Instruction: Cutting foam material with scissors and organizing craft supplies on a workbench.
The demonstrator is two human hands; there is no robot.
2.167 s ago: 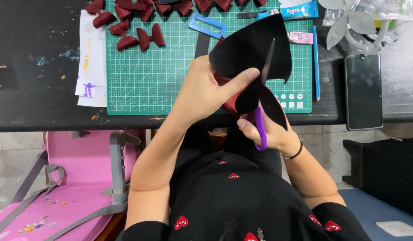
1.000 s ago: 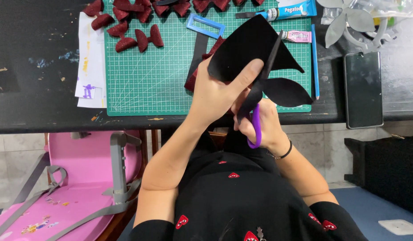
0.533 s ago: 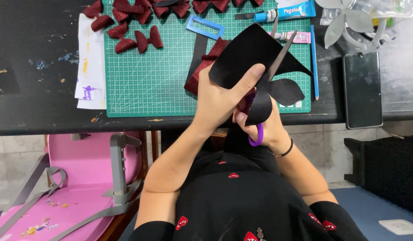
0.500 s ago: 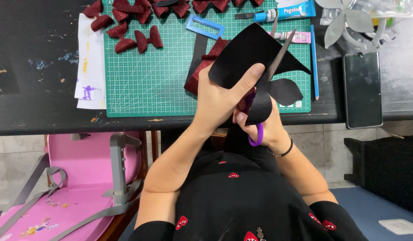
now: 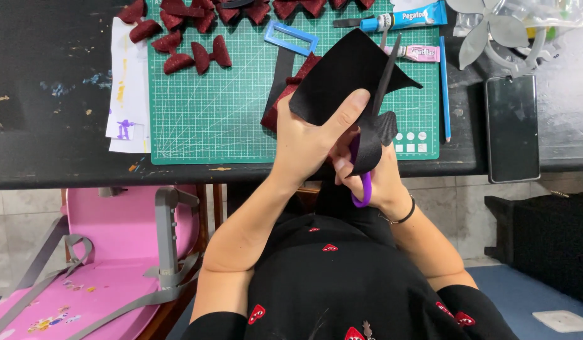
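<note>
My left hand pinches a black fabric sheet and holds it up over the near edge of the green cutting mat. In my right hand are purple-handled scissors, whose dark blades point up and away through the fabric. A cut flap of black fabric hangs beside the blades. Several dark red glitter bows lie at the mat's far left.
Two glue tubes, a blue rectangular frame and a blue pen lie on the mat's far right. A black phone rests on the dark table. White paper scraps sit left. A pink chair stands below.
The black fabric has turned in my left hand, and the scissors have cut further in. The hanging flap has swung from below my hand toward the blades.
</note>
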